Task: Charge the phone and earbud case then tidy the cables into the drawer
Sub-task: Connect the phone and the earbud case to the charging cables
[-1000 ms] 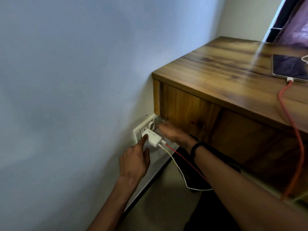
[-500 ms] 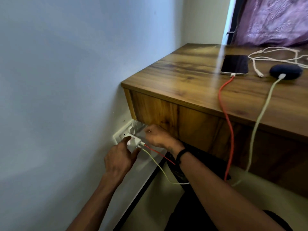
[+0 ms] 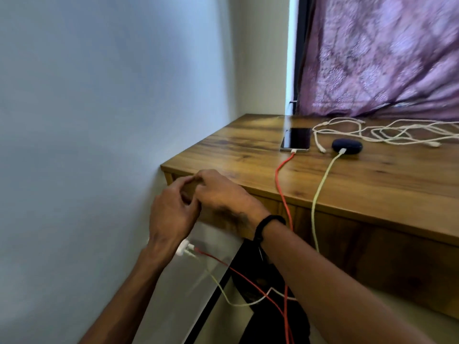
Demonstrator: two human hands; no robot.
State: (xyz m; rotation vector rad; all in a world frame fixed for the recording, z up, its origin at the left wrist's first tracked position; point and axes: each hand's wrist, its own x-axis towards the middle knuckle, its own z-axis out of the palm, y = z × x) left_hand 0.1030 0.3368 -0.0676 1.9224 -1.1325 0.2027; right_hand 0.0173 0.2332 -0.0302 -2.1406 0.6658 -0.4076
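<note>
A dark phone (image 3: 296, 139) lies on the wooden desk (image 3: 372, 175) with a red cable (image 3: 282, 184) plugged into it. To its right sits a dark blue earbud case (image 3: 347, 145) with a pale yellow cable (image 3: 320, 184) plugged in. Both cables hang over the desk's front edge and run to a white charger (image 3: 185, 250) on the wall, partly hidden behind my left wrist. My left hand (image 3: 171, 214) and right hand (image 3: 218, 192) are raised together at the desk's left corner, fingers touching, holding nothing I can see.
Loose white cables (image 3: 387, 131) lie tangled at the back of the desk. A purple patterned curtain (image 3: 385, 53) hangs behind. The pale wall (image 3: 99, 120) runs along the left. A dark object sits on the floor under the desk.
Both hands have left the charger and risen to the desk's left corner. The view has lifted and turned right, showing more of the desk top.
</note>
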